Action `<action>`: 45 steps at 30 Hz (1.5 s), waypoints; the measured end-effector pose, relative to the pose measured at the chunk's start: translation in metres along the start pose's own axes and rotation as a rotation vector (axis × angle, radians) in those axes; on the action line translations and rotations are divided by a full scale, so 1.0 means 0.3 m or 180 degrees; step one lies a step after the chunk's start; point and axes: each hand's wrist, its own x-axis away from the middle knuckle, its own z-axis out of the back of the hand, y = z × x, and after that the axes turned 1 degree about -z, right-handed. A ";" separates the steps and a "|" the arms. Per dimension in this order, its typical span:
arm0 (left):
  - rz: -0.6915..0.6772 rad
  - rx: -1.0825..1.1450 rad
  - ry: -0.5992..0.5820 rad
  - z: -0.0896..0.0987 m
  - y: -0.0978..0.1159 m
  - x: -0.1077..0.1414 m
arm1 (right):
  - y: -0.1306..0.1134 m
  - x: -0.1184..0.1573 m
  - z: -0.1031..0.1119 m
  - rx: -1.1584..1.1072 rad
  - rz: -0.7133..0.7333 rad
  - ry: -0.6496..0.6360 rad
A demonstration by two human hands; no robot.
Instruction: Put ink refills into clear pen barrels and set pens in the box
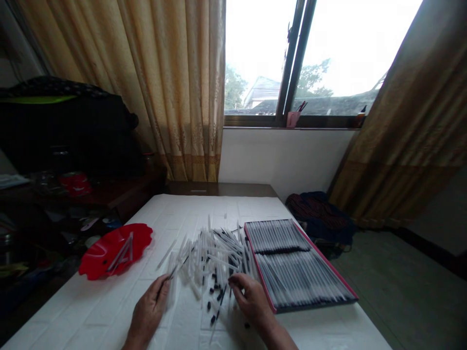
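A loose heap of clear plastic pen tubes [215, 257] lies in the middle of the white brick-patterned table top [91, 301]. Small black pen parts [213, 306] are scattered in front of it. My left hand [148, 311] pinches a thin clear tube [164, 284] with a dark tip at the heap's left edge. My right hand [251, 301] rests curled over the heap's front right, its fingers among the tubes. Beside it, a flat tray with a pink-red rim [295, 267] holds neat rows of dark-filled tubes. A few tubes lie on a red wavy-edged plate [95, 260].
A dark bag [62, 126] and a cluttered dark shelf [47, 228] stand to the left. Dark cloth [321, 218] lies on the floor beyond the table's right edge. Curtains and a window with a pink cup [293, 119] stand ahead.
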 end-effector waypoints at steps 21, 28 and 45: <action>-0.0486 -0.0314 -0.0314 -0.004 0.002 0.030 | -0.096 -0.218 -0.163 0.0460 -0.0292 -0.0612; -0.0976 -0.0459 -0.0277 -0.012 0.006 0.039 | -0.024 -0.133 -0.138 -0.1050 -0.0796 -0.0611; -0.1887 -0.0963 -0.0276 -0.009 0.032 0.054 | -0.069 -0.114 -0.237 -0.1990 -0.0893 -0.1072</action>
